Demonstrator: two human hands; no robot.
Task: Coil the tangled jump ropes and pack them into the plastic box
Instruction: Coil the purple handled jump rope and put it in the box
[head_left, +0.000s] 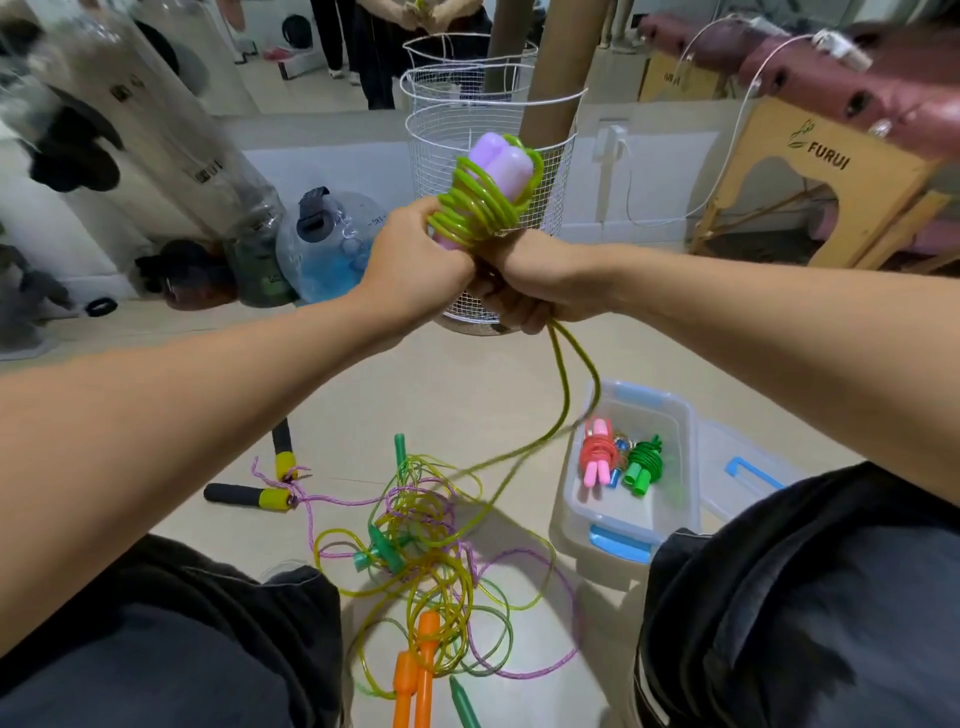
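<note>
Two purple handles (500, 162), half-wrapped in green rope (480, 205), sit raised above the floor tangle (421, 540), left hand (415, 260) clenched round them; right hand (524, 291) grips the loose tail, which should stay taut, turns snug, before the plastic box (631, 512)

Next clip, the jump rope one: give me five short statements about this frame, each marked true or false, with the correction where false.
1. Both hands hold the purple-handled rope raised above the floor. True: the left hand grips the wound bundle and the right hand holds the green cord below it.
2. The plastic box holds nothing yet. False: a red coiled rope and a green coiled rope lie in it.
3. The box lid is shut. False: the lid lies open beside it.
4. The orange handles lie on the floor. True.
5. The black and yellow handles are packed in the box. False: they lie on the floor, left of the tangle.
</note>
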